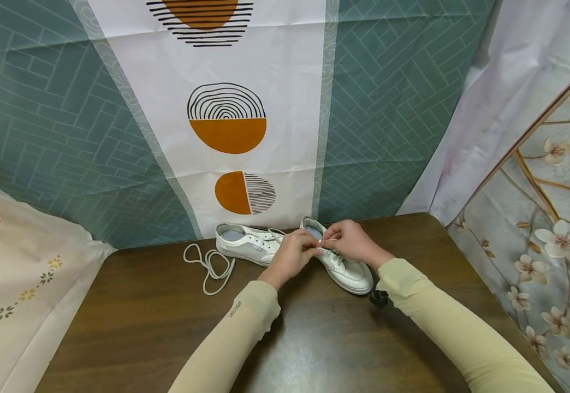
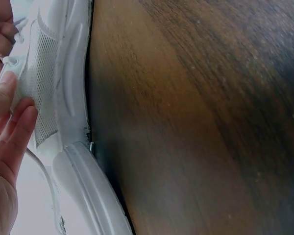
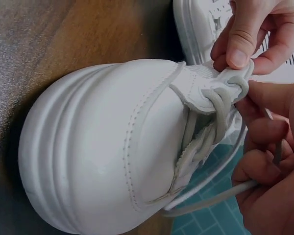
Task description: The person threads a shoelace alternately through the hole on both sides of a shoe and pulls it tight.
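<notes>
A white lace-up shoe (image 1: 349, 275) rests on the table, toe toward me. My left hand (image 1: 292, 254) pinches the edge of its eyelet flap (image 3: 235, 81) between thumb and fingers. Close beside it, my right hand (image 3: 277, 152) holds a pale shoelace (image 3: 223, 196) in its curled fingers, with thumb and index fingertip at the top eyelet. Lace strands cross the lower eyelets in the right wrist view. A second white shoe (image 1: 248, 245) lies to the left, partly hidden behind my left hand. In the left wrist view, my left fingers touch the shoe's mesh side (image 2: 41, 83).
A loose white lace (image 1: 211, 267) lies looped on the brown wooden table (image 1: 167, 327), left of the second shoe. Patterned cloth (image 1: 383, 109) hangs along the table's back edge. A small black object (image 1: 378, 298) is by my right wrist.
</notes>
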`<state>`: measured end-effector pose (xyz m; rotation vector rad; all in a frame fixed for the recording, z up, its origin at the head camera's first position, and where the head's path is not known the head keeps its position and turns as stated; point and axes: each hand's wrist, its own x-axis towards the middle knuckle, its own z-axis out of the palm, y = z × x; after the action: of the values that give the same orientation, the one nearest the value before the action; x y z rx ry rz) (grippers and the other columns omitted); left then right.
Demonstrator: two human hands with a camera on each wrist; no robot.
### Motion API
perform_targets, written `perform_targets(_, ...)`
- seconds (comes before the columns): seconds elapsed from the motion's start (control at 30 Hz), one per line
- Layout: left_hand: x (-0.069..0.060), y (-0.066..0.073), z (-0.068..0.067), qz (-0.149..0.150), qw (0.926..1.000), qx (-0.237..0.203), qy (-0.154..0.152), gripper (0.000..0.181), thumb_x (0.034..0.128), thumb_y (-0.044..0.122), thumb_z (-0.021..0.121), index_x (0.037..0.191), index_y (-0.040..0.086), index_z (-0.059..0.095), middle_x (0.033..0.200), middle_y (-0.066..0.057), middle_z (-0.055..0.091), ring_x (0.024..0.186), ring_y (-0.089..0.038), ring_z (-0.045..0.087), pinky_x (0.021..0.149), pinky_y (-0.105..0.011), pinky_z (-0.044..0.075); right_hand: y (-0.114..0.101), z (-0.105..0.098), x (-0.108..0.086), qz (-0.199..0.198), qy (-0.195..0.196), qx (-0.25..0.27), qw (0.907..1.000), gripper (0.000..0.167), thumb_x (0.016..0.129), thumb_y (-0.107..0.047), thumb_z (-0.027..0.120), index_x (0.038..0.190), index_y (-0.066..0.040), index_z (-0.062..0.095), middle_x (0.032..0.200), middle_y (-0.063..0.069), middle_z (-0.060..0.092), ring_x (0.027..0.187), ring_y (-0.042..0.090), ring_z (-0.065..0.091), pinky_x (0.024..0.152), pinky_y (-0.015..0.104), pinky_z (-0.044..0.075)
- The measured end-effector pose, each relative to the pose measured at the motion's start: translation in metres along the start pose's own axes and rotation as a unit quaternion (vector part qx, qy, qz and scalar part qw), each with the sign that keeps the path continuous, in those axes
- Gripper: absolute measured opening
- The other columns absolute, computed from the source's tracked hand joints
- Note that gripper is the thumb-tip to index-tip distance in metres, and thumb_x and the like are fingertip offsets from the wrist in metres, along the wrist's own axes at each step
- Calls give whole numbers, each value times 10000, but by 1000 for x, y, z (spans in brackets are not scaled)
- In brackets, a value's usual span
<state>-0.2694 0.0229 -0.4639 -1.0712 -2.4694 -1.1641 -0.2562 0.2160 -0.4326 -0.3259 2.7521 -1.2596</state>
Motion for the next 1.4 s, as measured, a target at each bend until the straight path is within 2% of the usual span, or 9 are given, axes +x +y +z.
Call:
perform_targets(0.17,-1,0,0,-37,10000,-8,-77,59,783,187,752,821,148,728,831,61,600,755,-19,585,683,-133,496,0,-2,0,83,-15,38,10000,67,827,-220,691,856,-164,716,844,-14,697,717,119,619,622,270,502)
perform_targets(0.33,-3,1,0,11,10000,-42,-24,68,778,180,757,825,136,734,826,42,609,749,-26,593,676,-134,498,1,-3,1,136,-222,228,9994,77,829,-214,691,874,-163,728,909,1,706,770,112,620,646,261,498)
perform_targets(0.6,-5,0,1,60,9999,-82,-7,82,772,180,762,837,145,726,841,50,601,764,-28,589,689,-130,495,0,-4,2,136,-569,462,9972,115,846,-171,665,923,-111,725,899,35,711,714,91,574,638,242,481)
perform_targets(0.8,-8,6,0,-330,9993,196,-42,131,791,272,751,826,180,666,808,64,584,730,-30,564,651,-142,474,1,-4,2,286,-632,554,9961,114,855,-161,654,929,-107,723,879,33,712,741,107,606,654,246,493)
perform_targets(1.0,-6,15,-2,-391,9977,489,-252,75,855,244,681,827,187,720,798,95,635,757,-30,576,689,-170,472,2,-4,0,301,-580,444,9969,135,884,-183,614,956,-128,714,943,21,697,820,115,597,714,257,485)
perform_targets(1.07,-5,16,-2,-505,9965,599,-276,86,863,240,669,832,185,728,808,103,650,764,-16,581,693,-171,475,1,-4,-1,264,-593,451,9969,145,893,-180,600,967,-122,710,963,27,693,843,116,597,730,259,483)
perform_targets(1.17,-3,17,-2,-726,9942,714,-338,110,875,247,650,817,191,724,787,118,659,730,0,576,662,-164,470,0,-6,-3,223,-624,487,9966,155,898,-165,585,981,-110,704,970,39,691,855,131,604,734,263,481)
perform_targets(1.27,-1,18,-2,-906,9924,642,-525,132,890,237,622,802,185,704,722,113,643,641,-16,546,587,-167,450,1,-5,-6,132,-585,454,9972,151,890,-199,610,998,-131,691,986,25,683,887,146,611,744,280,494)
perform_targets(1.4,-2,17,-4,-1002,9905,498,-798,124,898,210,591,809,171,668,687,94,601,597,-31,505,546,-165,428,9,-6,-19,-138,-255,-168,9994,299,794,-330,734,1042,-181,656,1046,-23,648,989,157,600,822,339,505)
